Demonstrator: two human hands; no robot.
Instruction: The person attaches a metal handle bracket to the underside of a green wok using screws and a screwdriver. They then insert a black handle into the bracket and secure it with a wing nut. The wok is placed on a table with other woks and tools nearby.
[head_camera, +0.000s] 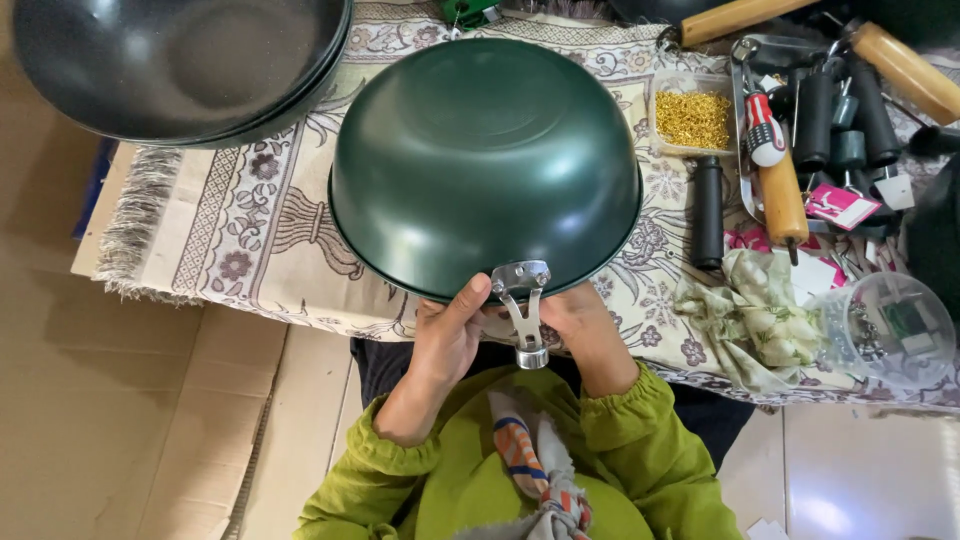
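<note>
A dark green pan (484, 160) is held upside down in front of me, its bottom facing the camera. A bare metal handle bracket (523, 305) sticks out from its near rim. My left hand (446, 338) grips the rim just left of the bracket, thumb on the pan's outside. My right hand (590, 330) holds the rim on the bracket's right, mostly tucked under the pan. Both arms wear green sleeves.
A patterned fringed cloth (250, 215) covers the work surface. A stack of dark pans (175, 65) sits at the top left. A tray of small gold parts (693, 120), black and wooden handles (785, 195), a crumpled cloth (755, 310) and a clear plastic cup (885, 330) lie to the right.
</note>
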